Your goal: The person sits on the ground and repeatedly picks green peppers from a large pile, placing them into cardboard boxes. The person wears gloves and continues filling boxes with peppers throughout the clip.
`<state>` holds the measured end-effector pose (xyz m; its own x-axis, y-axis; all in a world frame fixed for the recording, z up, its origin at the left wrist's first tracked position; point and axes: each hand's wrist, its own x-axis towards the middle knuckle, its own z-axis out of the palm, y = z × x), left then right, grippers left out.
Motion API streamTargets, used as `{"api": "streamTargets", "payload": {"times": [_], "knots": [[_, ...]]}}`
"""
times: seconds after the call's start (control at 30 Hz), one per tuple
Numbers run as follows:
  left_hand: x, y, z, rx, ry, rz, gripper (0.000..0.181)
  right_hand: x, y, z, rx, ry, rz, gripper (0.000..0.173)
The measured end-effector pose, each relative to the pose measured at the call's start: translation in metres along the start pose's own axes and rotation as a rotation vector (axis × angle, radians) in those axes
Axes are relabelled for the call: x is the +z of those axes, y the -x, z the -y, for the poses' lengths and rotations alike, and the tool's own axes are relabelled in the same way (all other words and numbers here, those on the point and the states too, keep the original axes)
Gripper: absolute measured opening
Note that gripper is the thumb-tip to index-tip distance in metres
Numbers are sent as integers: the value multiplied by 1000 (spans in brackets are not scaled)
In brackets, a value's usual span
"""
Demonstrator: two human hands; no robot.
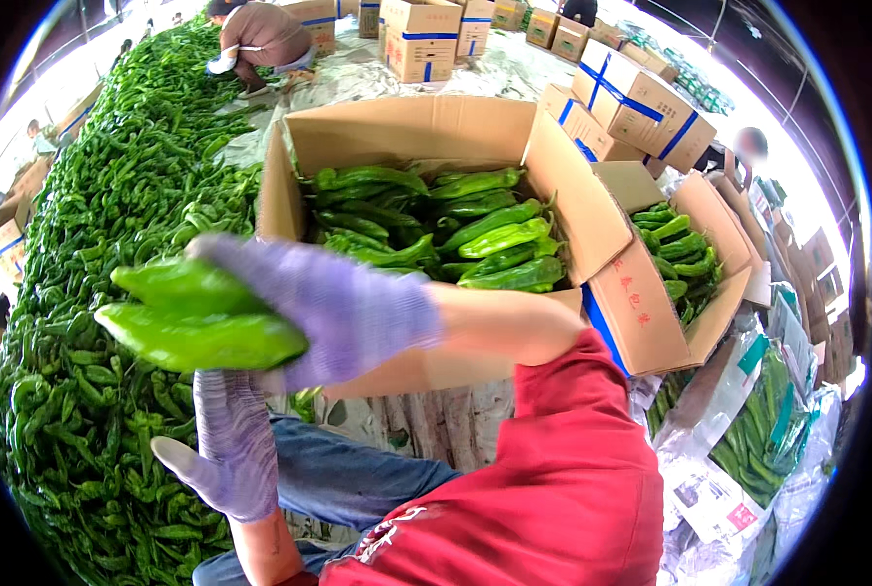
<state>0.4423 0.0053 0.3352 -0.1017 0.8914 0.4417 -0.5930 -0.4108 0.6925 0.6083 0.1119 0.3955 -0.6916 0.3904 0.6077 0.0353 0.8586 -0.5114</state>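
Gripped in my right hand [333,311], which wears a purple knit glove, are green peppers [201,340], at least two side by side. Just below it is my left hand [238,447], gloved the same way, thumb spread; its fingertips are hidden behind the peppers and I see nothing in it. An open cardboard box [406,121] stands before me, with rows of green peppers [502,238] inside. My right forearm passes over its near side. To the left spreads a large heap of green peppers [91,395].
A second open box [648,308] with peppers adjoins on the right. Bagged peppers [758,417] lie at the lower right. Taped cartons [641,102] stand behind. A person [267,36] crouches by the heap at the far left; other people are farther off.
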Motion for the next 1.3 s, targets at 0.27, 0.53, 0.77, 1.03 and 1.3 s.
{"api": "streamTargets", "payload": {"times": [0.27,0.53,0.77,1.03,1.3], "knots": [[-53,-7,12,-80,-690,-82,92,-223,95,-135,783,1176,320,86],[-127,35,-22,-208,-762,-190,83,-229,189,-287,1011,1057,524,78],[-151,17,-45,-288,-800,-187,81,-194,243,-276,1297,1451,351,65],[-264,18,-64,-219,-980,-295,54,-53,55,-138,390,784,-574,50],[-362,41,-101,-394,-1452,-347,49,321,-213,-141,-56,-27,-51,36]]}}
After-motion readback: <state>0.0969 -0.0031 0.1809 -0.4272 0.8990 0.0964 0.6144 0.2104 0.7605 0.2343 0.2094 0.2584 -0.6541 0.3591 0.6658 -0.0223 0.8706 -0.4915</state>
